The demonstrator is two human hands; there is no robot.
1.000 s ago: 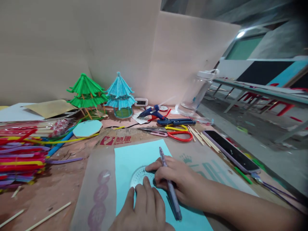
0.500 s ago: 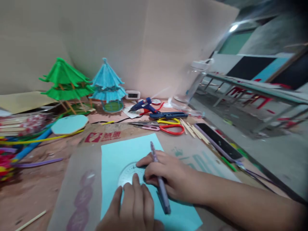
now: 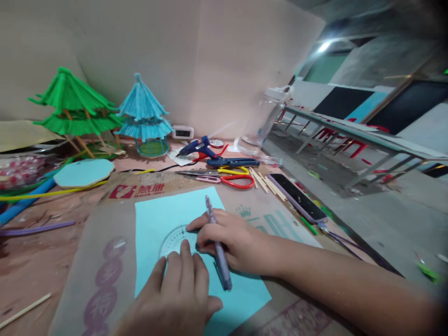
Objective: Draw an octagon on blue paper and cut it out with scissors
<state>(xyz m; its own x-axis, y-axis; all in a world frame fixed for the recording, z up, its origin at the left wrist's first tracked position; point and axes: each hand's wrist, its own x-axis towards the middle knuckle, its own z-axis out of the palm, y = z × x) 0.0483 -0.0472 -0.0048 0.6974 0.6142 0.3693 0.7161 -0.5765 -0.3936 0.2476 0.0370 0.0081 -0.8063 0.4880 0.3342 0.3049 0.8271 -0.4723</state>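
Note:
A clear protractor (image 3: 173, 241) lies flat on a light-blue sheet of paper (image 3: 154, 210). The fingertips of my left hand (image 3: 180, 284) press on its lower edge, fingers stretched out and thumb off to the right side. My right hand (image 3: 231, 238) rests at the protractor's right side, its index fingertip touching the upper rim. A purple pen (image 3: 220, 252) is held in that hand, slanting across the fingers with one end up and the other low over the paper. Part of the protractor is hidden under both hands.
Beyond the paper lie scissors (image 3: 238, 181), a blue glue gun (image 3: 199, 147), thin wooden sticks (image 3: 268, 182) and a phone (image 3: 297, 196). Green (image 3: 79, 102) and blue (image 3: 143, 112) pavilion models stand at back left, near a light-blue octagonal board (image 3: 84, 172). A clear jug (image 3: 261, 121) stands at back right.
The whole view has shifted, so things on the table appear farther left and slightly higher. Both hands stay at the protractor, and the pen is still in my right hand.

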